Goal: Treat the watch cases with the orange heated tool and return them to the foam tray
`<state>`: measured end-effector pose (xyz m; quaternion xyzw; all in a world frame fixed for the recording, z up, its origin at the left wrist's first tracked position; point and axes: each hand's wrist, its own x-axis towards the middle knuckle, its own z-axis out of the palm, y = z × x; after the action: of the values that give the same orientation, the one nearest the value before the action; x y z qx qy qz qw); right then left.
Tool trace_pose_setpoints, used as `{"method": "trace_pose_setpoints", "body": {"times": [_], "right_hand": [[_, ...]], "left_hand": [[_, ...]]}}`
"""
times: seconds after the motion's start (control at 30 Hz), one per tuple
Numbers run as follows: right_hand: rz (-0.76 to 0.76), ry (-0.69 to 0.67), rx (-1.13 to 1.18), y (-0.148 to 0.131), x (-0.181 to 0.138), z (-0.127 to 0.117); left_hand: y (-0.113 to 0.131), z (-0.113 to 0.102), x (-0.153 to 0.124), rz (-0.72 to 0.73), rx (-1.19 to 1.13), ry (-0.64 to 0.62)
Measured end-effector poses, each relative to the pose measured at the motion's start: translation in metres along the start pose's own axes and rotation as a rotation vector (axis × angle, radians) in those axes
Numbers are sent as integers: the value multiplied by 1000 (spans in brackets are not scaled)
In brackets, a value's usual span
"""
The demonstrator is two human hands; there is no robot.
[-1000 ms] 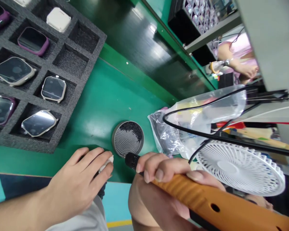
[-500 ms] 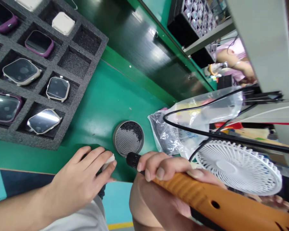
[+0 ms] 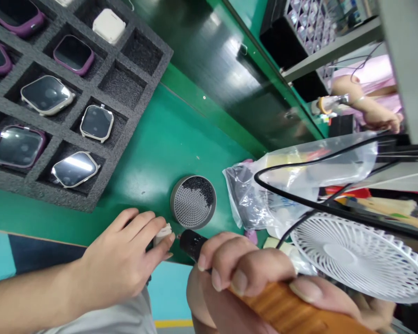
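My left hand (image 3: 125, 253) is closed on a small white watch case (image 3: 163, 233) at the bench's front edge; the fingers cover most of it. In my right hand (image 3: 251, 264) is an orange electric screwdriver (image 3: 278, 308) with a black nose, fingers wrapped round its front. The bit points at the watch case, with a small gap between; a tiny speck shows at its tip, too small to name surely. Just beyond the nose sits a round grey dish (image 3: 192, 209) with a dimpled plate and many tiny black pieces that look like screws.
A dark foam tray (image 3: 123, 160) with several watches in its pockets lies at the left. On the right are a clear plastic bag (image 3: 251, 204), a white fan (image 3: 355, 257) and a black cable (image 3: 316, 197). A co-worker's arm (image 3: 369, 102) shows beyond the shelf.
The screwdriver's nose has moved from the dish's near rim toward the watch case in my left hand. The whole view has shifted, so the tray and dish appear further right.
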<state>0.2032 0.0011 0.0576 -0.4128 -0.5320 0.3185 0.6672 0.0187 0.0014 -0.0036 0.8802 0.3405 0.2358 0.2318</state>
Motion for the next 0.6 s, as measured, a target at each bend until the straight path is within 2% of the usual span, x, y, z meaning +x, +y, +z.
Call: {"method": "trace_pose_setpoints", "body": {"times": [0.17,0.4,0.5,0.6], "right_hand": [[24,-8,-7,2,-1,2],[66,76,-43,-1,-5,8],[33,28,-34,1,-3,7],[53,49,-17,2,-2,8]], "left_hand": [[-1,2,0,-4,-7,2],[0,2,-1,-6,-12,12],[-1,2,0,-1,-12,12],[-1,1,0,3,-11,23]]}}
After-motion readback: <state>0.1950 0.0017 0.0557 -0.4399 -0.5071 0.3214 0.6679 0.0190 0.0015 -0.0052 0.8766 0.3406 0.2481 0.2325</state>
